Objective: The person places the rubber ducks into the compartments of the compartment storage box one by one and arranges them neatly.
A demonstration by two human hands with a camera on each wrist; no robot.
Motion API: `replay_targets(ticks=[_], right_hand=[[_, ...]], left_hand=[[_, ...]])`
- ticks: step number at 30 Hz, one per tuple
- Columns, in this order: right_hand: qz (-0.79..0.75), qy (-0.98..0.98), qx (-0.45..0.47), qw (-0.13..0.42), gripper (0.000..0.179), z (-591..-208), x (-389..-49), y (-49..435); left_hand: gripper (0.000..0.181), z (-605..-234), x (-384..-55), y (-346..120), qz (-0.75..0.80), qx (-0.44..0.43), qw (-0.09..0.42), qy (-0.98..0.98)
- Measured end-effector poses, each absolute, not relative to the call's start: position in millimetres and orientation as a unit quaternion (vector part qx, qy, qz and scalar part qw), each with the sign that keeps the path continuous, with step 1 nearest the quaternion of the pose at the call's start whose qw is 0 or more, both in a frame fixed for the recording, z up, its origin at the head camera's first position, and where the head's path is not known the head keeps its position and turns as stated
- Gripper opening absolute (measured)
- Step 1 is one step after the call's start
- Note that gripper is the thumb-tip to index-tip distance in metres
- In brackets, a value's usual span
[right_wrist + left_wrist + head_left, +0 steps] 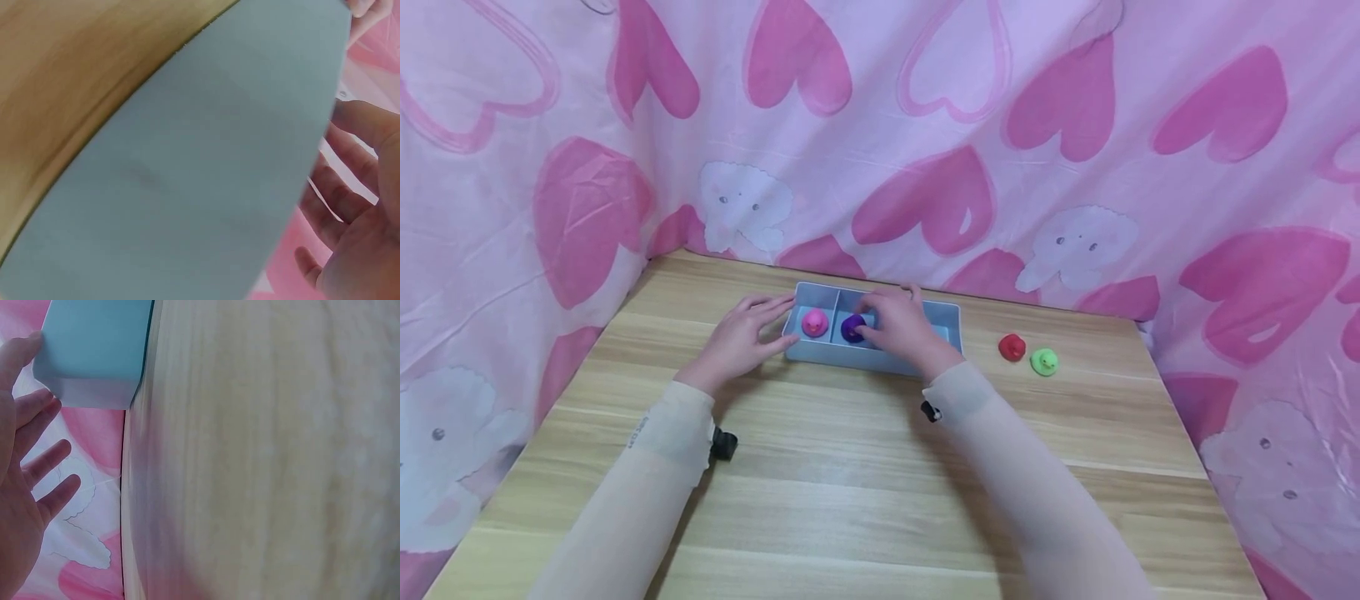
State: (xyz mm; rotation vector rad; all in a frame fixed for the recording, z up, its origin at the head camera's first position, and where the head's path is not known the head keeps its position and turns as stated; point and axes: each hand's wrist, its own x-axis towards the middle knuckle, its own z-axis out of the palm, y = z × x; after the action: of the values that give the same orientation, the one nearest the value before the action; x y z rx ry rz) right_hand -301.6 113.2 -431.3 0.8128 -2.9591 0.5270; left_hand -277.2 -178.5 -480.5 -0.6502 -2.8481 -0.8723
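Note:
A blue-grey divided box [842,357] stands near the back of the table. Its left compartment holds a pink rubber duck [815,322]. In the compartment beside that, my right hand [901,321] pinches a purple rubber duck [850,328] between thumb and fingers, reaching over the front wall. My left hand [737,340] is at the box's left end, thumb by the front corner and straight fingers by the far one. In the left wrist view, that hand [25,444] touches the box end [94,353] with its other fingers spread. The box wall [187,150] hides the ducks in the right wrist view.
A red duck [1012,347] and a green duck [1044,362] sit on the wooden table [820,483] right of the box. A pink heart-patterned curtain [820,192] hangs behind the table and along both sides.

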Motion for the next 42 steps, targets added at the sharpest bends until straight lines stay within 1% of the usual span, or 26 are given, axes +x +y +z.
replay_targets(ticks=[12, 17, 27, 42], right_hand=[[0.190, -0.948, 0.252, 0.040, 0.029, -418.0, -279.1, 143.5], [0.188, -0.952, 0.240, 0.042, 0.029, -419.1, -275.7, 154.0], [0.222, -0.949, 0.211, 0.076, 0.029, -418.5, -266.8, 174.2], [0.245, -0.950, 0.155, 0.119, 0.031, -415.7, -261.5, 211.3]], left_hand=[[0.070, -481.0, -276.6, -179.3, -0.287, -0.214, 0.042, -0.933], [0.070, -482.4, -276.0, -179.1, -0.290, -0.213, 0.039, -0.932], [0.069, -483.8, -279.0, -178.5, -0.284, -0.219, 0.056, -0.932], [0.069, -483.3, -277.3, -178.8, -0.286, -0.217, 0.053, -0.932]])
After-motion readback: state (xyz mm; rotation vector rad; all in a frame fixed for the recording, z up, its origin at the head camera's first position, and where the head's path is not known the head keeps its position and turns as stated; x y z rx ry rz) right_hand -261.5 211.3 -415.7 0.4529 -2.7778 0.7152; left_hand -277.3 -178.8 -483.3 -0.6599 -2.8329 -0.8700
